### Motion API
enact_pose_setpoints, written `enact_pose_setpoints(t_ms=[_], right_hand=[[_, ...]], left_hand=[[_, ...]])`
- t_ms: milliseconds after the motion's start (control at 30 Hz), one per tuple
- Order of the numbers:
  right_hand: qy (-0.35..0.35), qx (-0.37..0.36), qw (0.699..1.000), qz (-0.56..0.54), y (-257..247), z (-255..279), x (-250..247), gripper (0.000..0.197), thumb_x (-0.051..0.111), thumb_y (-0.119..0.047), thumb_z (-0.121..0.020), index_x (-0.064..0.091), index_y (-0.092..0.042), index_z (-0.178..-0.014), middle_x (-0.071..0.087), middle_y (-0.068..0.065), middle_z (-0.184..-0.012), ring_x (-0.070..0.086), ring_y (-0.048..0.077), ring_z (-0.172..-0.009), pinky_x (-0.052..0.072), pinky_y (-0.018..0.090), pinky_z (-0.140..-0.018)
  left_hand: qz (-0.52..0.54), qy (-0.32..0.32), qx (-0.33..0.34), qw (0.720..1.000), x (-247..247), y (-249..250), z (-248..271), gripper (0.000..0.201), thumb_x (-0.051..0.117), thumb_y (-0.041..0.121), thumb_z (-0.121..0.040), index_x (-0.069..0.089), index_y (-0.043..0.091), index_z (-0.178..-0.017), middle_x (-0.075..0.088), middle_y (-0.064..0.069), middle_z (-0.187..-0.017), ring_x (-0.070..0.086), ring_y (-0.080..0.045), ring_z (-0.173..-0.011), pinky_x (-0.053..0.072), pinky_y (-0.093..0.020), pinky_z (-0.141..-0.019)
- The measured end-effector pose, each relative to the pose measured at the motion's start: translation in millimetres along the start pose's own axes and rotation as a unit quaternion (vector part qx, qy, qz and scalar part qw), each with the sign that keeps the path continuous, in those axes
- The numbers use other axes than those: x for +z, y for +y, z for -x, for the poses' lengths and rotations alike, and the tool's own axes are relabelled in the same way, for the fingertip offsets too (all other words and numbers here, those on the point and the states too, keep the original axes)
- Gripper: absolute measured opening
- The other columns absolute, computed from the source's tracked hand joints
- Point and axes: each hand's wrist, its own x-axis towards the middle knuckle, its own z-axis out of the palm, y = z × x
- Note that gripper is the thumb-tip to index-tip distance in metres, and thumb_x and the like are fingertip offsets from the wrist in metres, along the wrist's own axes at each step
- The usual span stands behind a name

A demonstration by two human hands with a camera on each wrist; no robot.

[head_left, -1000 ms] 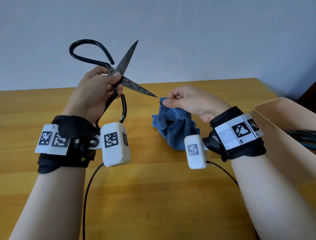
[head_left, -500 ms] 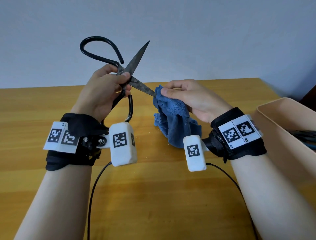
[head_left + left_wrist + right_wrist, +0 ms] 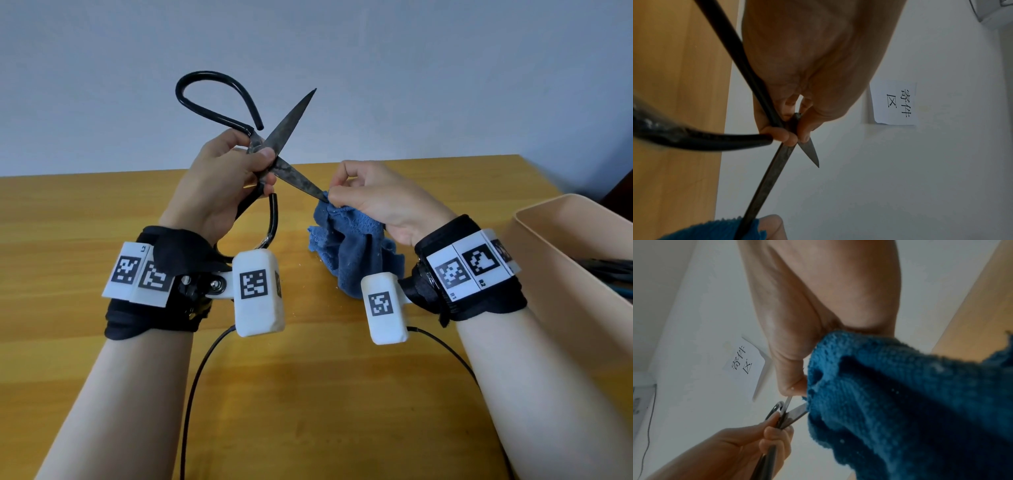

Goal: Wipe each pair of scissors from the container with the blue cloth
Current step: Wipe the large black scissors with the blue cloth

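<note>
a person's two bare hands work above a wooden table (image 3: 102, 212), w/ a plain pale wall behind. the left hand (image 3: 219, 178) is raised, fingers & thumb curled tight around the pivot of a big pair of black scissors (image 3: 274, 144). the blades are spread wide: one points up & to the right, the other slants down to the right. one looped handle arcs above the hand, the other hangs below by the wrist. the right hand (image 3: 373, 195) pinches a bunched blue cloth (image 3: 356, 253) around the tip of the lower blade, thumb & fingertips closed on the fabric. the rest of the cloth droops down to the tabletop. a beige container (image 3: 561, 246) stands at the right edge, near the right forearm, w/ dark handles just visible inside. both wrists wear black straps w/ white marker tags & small white camera boxes; thin black cables trail toward the viewer.
</note>
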Motion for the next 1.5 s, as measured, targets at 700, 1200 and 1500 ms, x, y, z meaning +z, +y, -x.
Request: enact_pose_setpoints(t_ms=[700,1200,1500], right_hand=[[-0.028,-0.032,0.952,-0.303,-1,-5,-12,0.008,0.056,-0.005,-0.096,0.062,-0.001,-0.099,0.064,0.018,-0.101,0.062,0.026,-0.091,0.053,0.035,-0.082],[-0.048,0.013,0.961,-0.274,4,-5,5,0.022,0.072,-0.004,-0.087,0.062,-0.002,-0.107,0.069,0.020,-0.098,0.069,0.031,-0.087,0.060,0.044,-0.078],[-0.056,-0.018,0.991,-0.123,7,-7,7,0.007,0.069,-0.005,-0.090,0.068,-0.011,-0.089,0.071,0.013,-0.091,0.067,0.024,-0.085,0.053,0.037,-0.083]], left_hand=[[-0.067,-0.058,-0.021,0.996,3,0,1,0.012,0.062,0.003,-0.097,0.051,0.008,-0.095,0.056,-0.013,-0.089,0.056,-0.016,-0.060,0.051,-0.025,-0.062],[-0.072,-0.076,-0.013,0.994,22,0,6,0.011,0.062,0.002,-0.097,0.052,0.006,-0.098,0.058,-0.013,-0.086,0.060,-0.017,-0.057,0.054,-0.023,-0.061],[-0.111,-0.078,-0.013,0.991,24,-2,7,0.009,0.063,0.002,-0.096,0.056,0.004,-0.102,0.059,-0.011,-0.083,0.063,-0.015,-0.057,0.054,-0.021,-0.059]])
